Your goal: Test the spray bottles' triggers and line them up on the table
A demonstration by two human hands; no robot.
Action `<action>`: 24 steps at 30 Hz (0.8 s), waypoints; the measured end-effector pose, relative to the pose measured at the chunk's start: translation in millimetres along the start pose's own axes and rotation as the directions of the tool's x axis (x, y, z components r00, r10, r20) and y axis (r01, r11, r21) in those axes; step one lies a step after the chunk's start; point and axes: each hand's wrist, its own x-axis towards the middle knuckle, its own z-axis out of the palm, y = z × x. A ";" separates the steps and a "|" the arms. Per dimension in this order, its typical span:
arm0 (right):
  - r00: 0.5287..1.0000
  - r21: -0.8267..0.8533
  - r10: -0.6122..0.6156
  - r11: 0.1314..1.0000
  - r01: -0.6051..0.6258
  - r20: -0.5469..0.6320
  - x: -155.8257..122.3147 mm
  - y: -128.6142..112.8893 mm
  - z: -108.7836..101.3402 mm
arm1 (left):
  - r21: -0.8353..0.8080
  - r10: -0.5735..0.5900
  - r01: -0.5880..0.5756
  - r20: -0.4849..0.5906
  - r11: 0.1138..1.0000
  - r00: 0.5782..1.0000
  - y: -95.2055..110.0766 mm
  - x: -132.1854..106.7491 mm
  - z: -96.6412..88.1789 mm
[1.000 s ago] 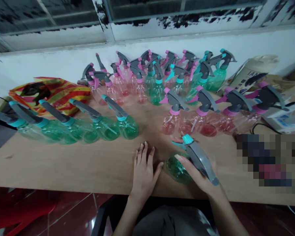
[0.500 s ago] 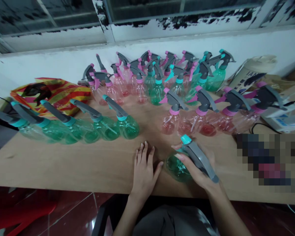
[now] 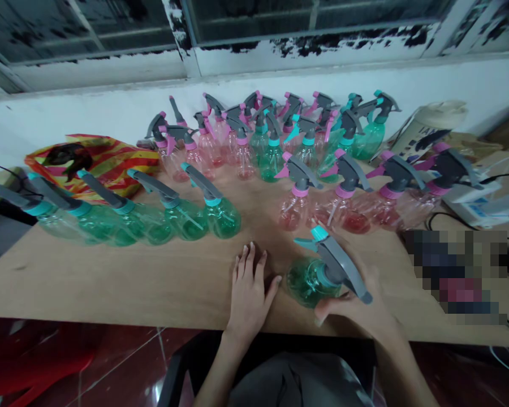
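A green spray bottle with a grey and turquoise trigger head stands on the table in front of me. My right hand is curved round its right side. The thumb lies low near the bottle's body, and the other fingers are partly hidden behind the spray head. Just left of this bottle, my left hand rests flat on the tabletop, fingers stretched out and holding nothing. Behind my right hand stands a row of pink spray bottles, and a row of green spray bottles is to the left.
More pink and green bottles crowd against the wall. A red and yellow plastic bag lies at the back left of the table. At the right are a white bag, white devices with cables and a blurred-out patch.
My right hand has moved from the trigger head down toward the bottle's body, its thumb now lower. The bottle stays about where it was. My left hand has not moved.
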 end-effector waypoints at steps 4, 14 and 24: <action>1.000 0.001 0.022 1.000 -0.022 -0.012 -16.4 -2.6 -2.5 | -0.012 0.002 -0.002 -0.013 1.000 1.000 -0.6 -1.2 1.3; 0.992 -0.174 -0.015 0.985 -0.007 -0.123 -5.3 -13.3 12.6 | -0.087 0.061 -0.054 0.081 0.995 0.995 -18.0 -10.6 -12.5; 0.982 -0.228 -0.143 0.967 0.111 -0.126 70.4 -10.3 73.5 | -0.108 0.069 -0.065 0.042 0.992 0.997 -34.6 -27.6 -8.4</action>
